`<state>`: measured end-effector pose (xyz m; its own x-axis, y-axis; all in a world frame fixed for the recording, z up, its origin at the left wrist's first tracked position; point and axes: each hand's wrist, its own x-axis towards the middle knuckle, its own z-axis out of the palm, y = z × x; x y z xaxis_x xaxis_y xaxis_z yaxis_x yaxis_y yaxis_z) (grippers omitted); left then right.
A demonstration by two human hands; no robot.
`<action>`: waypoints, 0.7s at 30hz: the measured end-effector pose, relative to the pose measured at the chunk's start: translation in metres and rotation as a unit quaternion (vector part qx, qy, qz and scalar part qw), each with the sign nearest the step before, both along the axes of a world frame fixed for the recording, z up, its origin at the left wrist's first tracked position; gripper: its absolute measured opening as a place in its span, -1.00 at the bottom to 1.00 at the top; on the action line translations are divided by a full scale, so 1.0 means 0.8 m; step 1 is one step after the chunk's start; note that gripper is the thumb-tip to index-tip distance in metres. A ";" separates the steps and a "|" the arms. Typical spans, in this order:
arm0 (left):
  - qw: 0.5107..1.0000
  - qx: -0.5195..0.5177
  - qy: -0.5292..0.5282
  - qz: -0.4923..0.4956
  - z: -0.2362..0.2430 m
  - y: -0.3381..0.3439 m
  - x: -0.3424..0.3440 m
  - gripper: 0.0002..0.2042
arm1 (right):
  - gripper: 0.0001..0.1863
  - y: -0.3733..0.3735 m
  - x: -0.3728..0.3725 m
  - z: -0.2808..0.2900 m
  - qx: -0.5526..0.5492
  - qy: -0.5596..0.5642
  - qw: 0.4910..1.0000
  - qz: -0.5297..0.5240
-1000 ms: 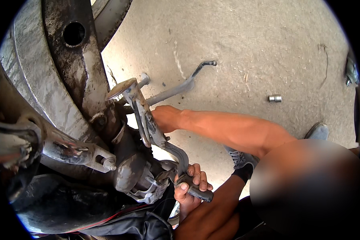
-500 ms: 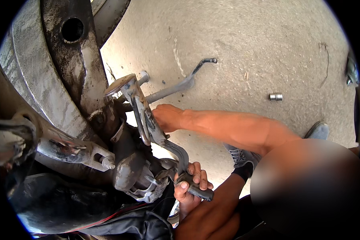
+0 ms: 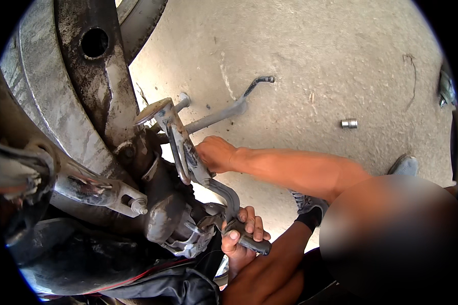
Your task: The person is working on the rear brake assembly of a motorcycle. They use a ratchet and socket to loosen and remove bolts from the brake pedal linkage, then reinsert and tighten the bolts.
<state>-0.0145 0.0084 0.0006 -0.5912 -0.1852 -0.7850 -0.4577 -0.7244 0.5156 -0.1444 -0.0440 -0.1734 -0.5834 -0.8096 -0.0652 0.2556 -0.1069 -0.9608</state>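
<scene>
black footpeg (image 3: 258,246), clasped by left hand (image 3: 235,250)

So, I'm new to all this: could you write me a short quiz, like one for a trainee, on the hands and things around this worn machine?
1. Choose one. What is in the grip of the left hand?
a) a hammer
b) a black peg
c) a paper cup

2. True or false: a long sleeve covers the right forearm.

3. Fill in the blank: the small silver cylinder lies on the ____.

Key:
1. b, the black peg.
2. False; the right forearm is bare.
3. Ground.
</scene>
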 end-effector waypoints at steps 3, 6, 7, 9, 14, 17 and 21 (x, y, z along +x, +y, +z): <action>1.000 -0.007 0.004 0.000 0.002 0.005 0.003 -0.67 | -0.58 -0.005 -0.027 0.000 -0.017 0.044 0.993 0.106; 1.000 -0.001 0.006 0.002 -0.001 -0.001 0.003 -0.67 | -0.56 -0.022 -0.026 -0.010 -0.022 0.035 0.993 0.111; 1.000 -0.005 0.006 0.005 0.001 -0.001 0.004 -0.67 | -0.57 -0.013 -0.021 -0.002 -0.011 0.005 0.996 0.086; 1.000 -0.008 0.007 0.008 0.002 0.002 0.002 -0.67 | -0.59 0.006 -0.008 0.011 0.015 -0.054 0.998 0.033; 1.000 -0.002 0.007 0.009 0.002 0.003 0.002 -0.67 | -0.64 0.005 0.022 0.014 -0.015 0.001 0.992 -0.126; 1.000 -0.004 0.009 -0.004 -0.001 0.001 -0.001 -0.67 | -0.63 0.004 -0.020 0.007 0.019 0.045 0.998 0.050; 1.000 0.007 0.003 0.004 -0.001 0.004 0.001 -0.67 | -0.56 -0.024 -0.037 -0.018 -0.063 0.027 0.986 0.153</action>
